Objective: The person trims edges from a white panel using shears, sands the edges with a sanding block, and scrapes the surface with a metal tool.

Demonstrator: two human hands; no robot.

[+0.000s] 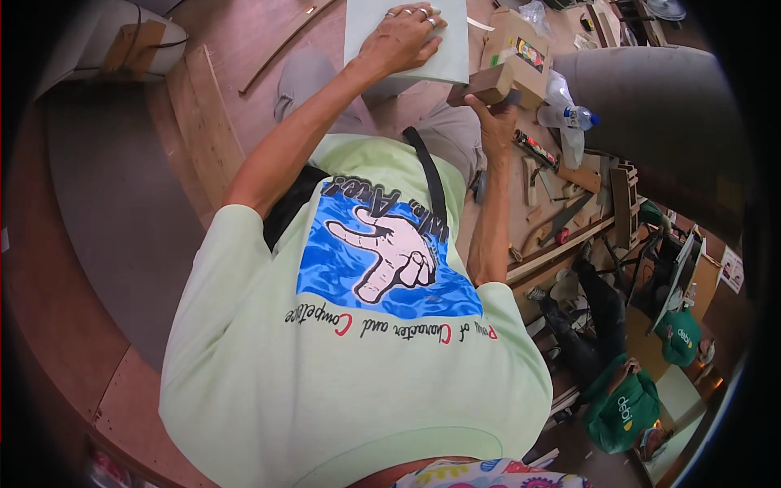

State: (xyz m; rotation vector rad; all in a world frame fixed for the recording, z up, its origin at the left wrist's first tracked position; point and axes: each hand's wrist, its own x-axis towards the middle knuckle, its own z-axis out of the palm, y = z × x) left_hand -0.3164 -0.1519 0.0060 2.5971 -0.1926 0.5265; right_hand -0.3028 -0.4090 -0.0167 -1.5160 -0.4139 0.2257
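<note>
A pale white box-like piece (455, 57) with a flat top stands in front of my knees at the top of the view. My left hand (403, 37) lies on it palm down, fingers spread and rings showing, with nothing held. At the right side of the white piece, my right hand (495, 122) grips a brown wooden block (490, 84). The thumb is along the block's near side; the other fingers are mostly hidden. Just beyond the block is a cardboard box (521, 45) with a colourful label.
To the right lie a plastic water bottle (573, 118), a dark tube (537, 150), a hammer (530, 180), a handsaw (549, 228) and wood offcuts. A large grey cylinder (659, 89) stands beyond. Wooden planks (207, 122) lie left. Two people in green shirts (622, 407) are at lower right.
</note>
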